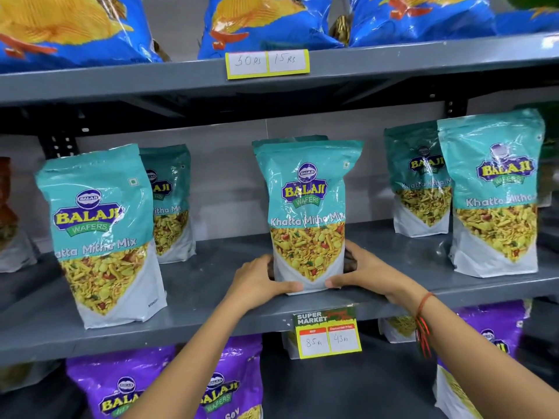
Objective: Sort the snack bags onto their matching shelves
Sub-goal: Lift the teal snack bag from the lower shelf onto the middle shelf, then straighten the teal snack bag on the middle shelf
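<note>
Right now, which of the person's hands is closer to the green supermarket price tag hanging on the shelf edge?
The right hand. It grips the teal bag's lower right side, just above the price tag. The left hand holds the bag's lower left side, farther off to the tag's left.

- The teal snack bag (307, 213) is glossy plastic film, crinkled, catching glare.
- The shelf (211, 282) is grey painted metal, smooth and matt.
- The price tag (328, 335) is paper.
- The wrist thread (423, 303) is red cord.
</note>
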`<move>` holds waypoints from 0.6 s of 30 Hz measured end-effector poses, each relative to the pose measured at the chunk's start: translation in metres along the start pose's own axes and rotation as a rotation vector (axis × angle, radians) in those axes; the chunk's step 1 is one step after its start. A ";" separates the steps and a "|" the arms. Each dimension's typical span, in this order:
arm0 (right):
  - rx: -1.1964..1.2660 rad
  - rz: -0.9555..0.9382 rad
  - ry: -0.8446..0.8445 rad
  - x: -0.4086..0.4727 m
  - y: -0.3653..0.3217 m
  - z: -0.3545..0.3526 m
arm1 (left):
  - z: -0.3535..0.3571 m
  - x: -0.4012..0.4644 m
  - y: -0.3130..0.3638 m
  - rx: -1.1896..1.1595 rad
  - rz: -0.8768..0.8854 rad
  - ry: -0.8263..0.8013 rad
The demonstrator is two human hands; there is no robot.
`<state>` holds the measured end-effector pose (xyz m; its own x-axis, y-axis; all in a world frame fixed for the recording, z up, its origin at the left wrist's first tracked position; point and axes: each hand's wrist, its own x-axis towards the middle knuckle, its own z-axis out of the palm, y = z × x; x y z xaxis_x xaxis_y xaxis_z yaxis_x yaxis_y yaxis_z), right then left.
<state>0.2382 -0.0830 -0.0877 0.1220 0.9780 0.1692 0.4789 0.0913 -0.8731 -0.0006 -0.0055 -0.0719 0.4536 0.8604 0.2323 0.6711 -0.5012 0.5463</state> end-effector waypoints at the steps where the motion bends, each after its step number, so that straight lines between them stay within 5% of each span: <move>1: 0.000 0.002 0.003 -0.002 -0.001 0.001 | 0.000 -0.002 0.000 0.009 0.002 -0.001; 5: -0.026 -0.076 0.230 -0.018 -0.014 0.013 | -0.002 -0.016 -0.001 -0.016 -0.001 0.080; 11: 0.009 -0.440 0.748 -0.079 -0.044 0.072 | -0.010 -0.079 -0.012 -0.304 0.079 0.531; 15: -0.061 -0.648 0.685 -0.107 -0.021 0.135 | 0.013 -0.129 -0.061 -0.489 0.030 0.774; 18: -0.089 -0.653 0.490 -0.115 0.027 0.185 | 0.053 -0.161 -0.120 -0.549 -0.130 0.723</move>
<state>0.0764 -0.1582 -0.2149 0.1512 0.5384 0.8290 0.6495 0.5781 -0.4939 -0.1229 -0.0891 -0.2177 -0.2078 0.8474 0.4886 0.2342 -0.4419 0.8659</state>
